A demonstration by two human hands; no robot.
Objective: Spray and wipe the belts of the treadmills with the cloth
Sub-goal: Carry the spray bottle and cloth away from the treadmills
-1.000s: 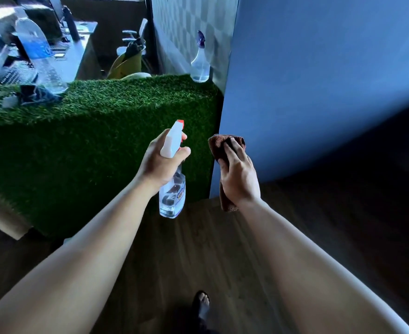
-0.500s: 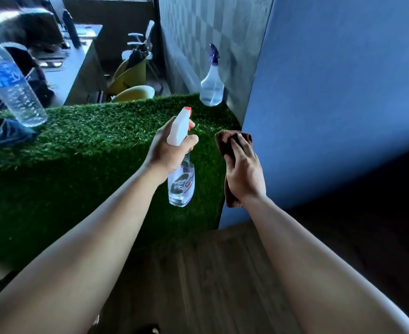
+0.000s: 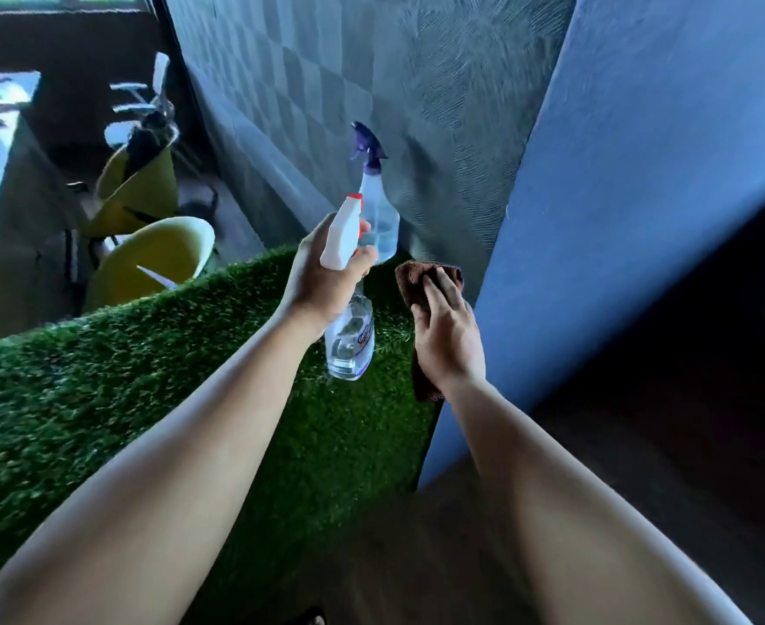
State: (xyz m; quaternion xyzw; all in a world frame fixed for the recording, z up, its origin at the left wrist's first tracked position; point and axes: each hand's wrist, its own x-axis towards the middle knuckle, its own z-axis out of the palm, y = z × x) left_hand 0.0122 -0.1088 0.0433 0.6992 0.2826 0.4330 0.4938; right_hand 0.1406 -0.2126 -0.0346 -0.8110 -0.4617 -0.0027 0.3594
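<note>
**Supplies in both hands, belts out of view**

The left grip (image 3: 326,281) is clenching the neck of a clear plastic spray bottle (image 3: 349,340) with a white trigger head and red nozzle. The bottle is hanging roughly upright, its long axis running top to bottom of the view. Its nozzle is pointing away from the person towards the grey textured wall (image 3: 416,83).

Just beside it but not touching, the right grip (image 3: 446,327) is grasping a folded brown cloth (image 3: 421,277). The cloth is showing above the fingertips and trailing below the wrist.

No treadmill belts are showing anywhere, so spraying is not yet possible. Judging from this, the person is carrying the supplies towards the machines.

Both hands are hovering over the right end of a desk covered in green artificial turf (image 3: 146,376). A second clear spray bottle with a purple trigger (image 3: 378,218) is standing on it against the wall. A tall blue panel (image 3: 619,218) is rising immediately right of the cloth hand, closing that side at hand height.

Open room is lying over the brown wooden floor (image 3: 416,557) and in the dark space beyond the panel's lower edge, where nothing can be made out. Yellow chairs (image 3: 146,259) are standing behind the desk, well apart from the hands.
</note>
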